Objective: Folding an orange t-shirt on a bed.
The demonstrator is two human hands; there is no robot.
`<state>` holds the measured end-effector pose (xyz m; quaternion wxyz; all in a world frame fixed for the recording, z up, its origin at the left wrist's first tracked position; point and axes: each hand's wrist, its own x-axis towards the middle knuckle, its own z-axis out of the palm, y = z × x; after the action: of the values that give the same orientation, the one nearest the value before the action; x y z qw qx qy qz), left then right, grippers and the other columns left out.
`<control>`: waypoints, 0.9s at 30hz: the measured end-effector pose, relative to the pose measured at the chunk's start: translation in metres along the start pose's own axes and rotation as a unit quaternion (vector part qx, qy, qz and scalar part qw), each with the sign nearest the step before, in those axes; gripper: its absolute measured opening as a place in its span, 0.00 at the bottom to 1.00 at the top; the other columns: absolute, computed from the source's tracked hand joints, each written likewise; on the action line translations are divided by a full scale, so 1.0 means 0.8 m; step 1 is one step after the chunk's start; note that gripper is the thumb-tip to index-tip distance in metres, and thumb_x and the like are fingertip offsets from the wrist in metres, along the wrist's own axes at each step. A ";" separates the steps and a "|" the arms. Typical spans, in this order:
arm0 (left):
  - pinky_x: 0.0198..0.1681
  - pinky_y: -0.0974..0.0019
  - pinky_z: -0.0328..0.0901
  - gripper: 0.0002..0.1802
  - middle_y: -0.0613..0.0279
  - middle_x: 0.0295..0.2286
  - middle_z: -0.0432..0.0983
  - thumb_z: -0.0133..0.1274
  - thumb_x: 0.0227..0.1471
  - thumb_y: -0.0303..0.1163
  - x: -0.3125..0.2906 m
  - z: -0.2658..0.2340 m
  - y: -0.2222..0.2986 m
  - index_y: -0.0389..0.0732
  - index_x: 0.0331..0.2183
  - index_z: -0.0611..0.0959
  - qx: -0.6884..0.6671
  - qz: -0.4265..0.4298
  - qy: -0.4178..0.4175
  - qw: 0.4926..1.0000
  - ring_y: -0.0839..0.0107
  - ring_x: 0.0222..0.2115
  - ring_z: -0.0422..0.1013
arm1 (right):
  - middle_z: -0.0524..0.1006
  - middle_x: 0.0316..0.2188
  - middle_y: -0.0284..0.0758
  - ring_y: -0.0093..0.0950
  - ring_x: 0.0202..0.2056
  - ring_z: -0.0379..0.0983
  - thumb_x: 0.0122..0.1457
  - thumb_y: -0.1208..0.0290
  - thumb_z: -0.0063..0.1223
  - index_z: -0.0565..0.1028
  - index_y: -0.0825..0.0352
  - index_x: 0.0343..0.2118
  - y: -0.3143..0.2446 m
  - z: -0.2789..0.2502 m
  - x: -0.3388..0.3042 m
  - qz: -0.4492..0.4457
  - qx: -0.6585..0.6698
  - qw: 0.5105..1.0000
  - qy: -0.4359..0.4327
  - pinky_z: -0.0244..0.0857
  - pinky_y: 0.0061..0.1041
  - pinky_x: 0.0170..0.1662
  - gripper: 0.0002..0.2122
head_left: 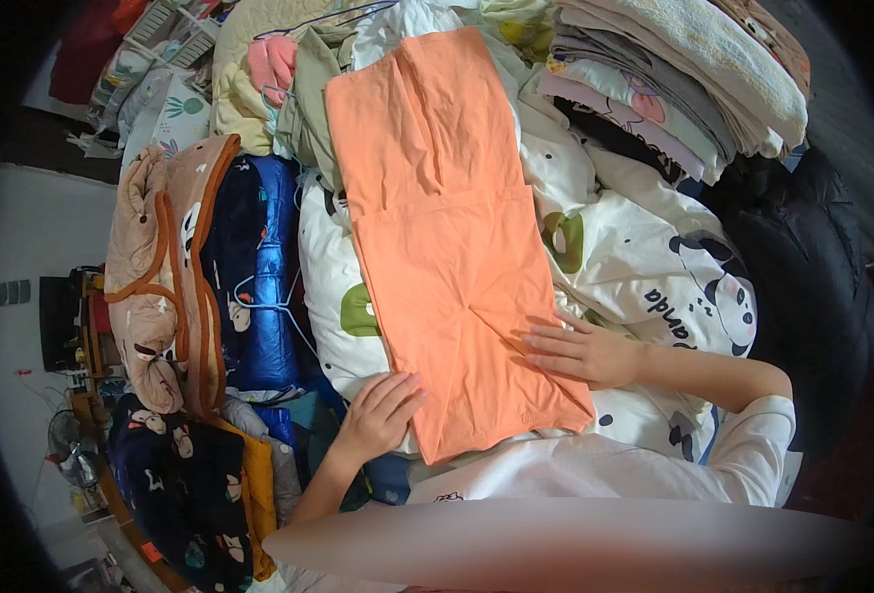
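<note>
An orange garment [457, 267] lies stretched out lengthwise before me, with a horizontal edge or fold across its upper part and creases fanning from its lower middle. Its exact kind I cannot tell. At its lower left edge rests my left hand [380, 413], fingers extended and lying on the cloth. My right hand [590, 351] lies flat on the lower right side, fingers stretched toward the middle. Neither hand grasps anything visible. Beneath the garment spreads white panda-print bedding [625, 232] with green patches.
Folded towels and clothes [674, 79] are stacked at the far right, beside a black puffy item [803, 267]. On the left are a brown-trimmed blanket [170, 277], a blue padded garment [272, 287] and a light-blue hanger [274, 306]. Pink cloth [272, 64] sits at the back.
</note>
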<state>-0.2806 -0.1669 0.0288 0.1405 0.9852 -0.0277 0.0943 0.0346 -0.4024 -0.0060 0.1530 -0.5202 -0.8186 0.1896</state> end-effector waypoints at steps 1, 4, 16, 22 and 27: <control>0.53 0.56 0.63 0.21 0.55 0.47 0.73 0.52 0.40 0.22 -0.004 0.004 0.001 0.40 0.42 0.81 -0.016 -0.010 -0.012 1.000 0.60 0.49 0.69 | 0.54 0.65 0.39 0.35 0.66 0.48 0.54 0.68 0.47 0.58 0.65 0.63 0.001 -0.001 0.003 -0.019 -0.020 1.000 -0.003 0.35 0.42 0.68 0.31; 0.58 0.57 0.59 0.20 0.60 0.49 0.72 0.52 0.45 0.25 -0.009 0.004 0.008 0.43 0.44 0.80 -0.003 -0.002 -0.037 0.999 0.64 0.52 0.66 | 0.54 0.65 0.39 0.34 0.66 0.48 0.56 0.69 0.44 0.58 0.67 0.63 0.013 0.010 0.002 -0.031 -0.040 0.999 -0.005 0.37 0.40 0.68 0.29; 0.58 0.57 0.59 0.19 0.61 0.48 0.75 0.53 0.48 0.27 -0.010 0.001 0.006 0.42 0.45 0.81 -0.052 0.022 -0.073 0.996 0.67 0.52 0.68 | 0.62 0.61 0.39 0.35 0.60 0.62 0.60 0.72 0.38 0.60 0.70 0.60 0.014 0.014 -0.003 -0.121 0.025 0.992 0.037 0.56 0.34 0.64 0.24; 0.58 0.58 0.61 0.23 0.57 0.48 0.75 0.54 0.43 0.23 -0.001 -0.019 -0.001 0.38 0.45 0.80 -0.203 -0.096 -0.107 0.969 0.61 0.51 0.69 | 0.61 0.61 0.41 0.36 0.60 0.61 0.60 0.68 0.41 0.61 0.71 0.60 0.007 0.003 -0.001 -0.118 0.074 0.990 0.017 0.56 0.34 0.64 0.25; 0.60 0.55 0.58 0.25 0.58 0.48 0.74 0.55 0.40 0.22 0.019 -0.042 0.013 0.40 0.45 0.80 -0.209 -0.120 -0.147 0.959 0.61 0.53 0.68 | 0.61 0.61 0.45 0.38 0.60 0.61 0.61 0.64 0.42 0.61 0.72 0.59 0.008 0.003 -0.009 -0.065 0.129 0.988 0.048 0.53 0.37 0.65 0.25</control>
<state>-0.2727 -0.1678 0.0659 0.3477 0.9330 0.0516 -0.0766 0.0420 -0.4071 -0.0113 0.2700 -0.4507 -0.8110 0.2575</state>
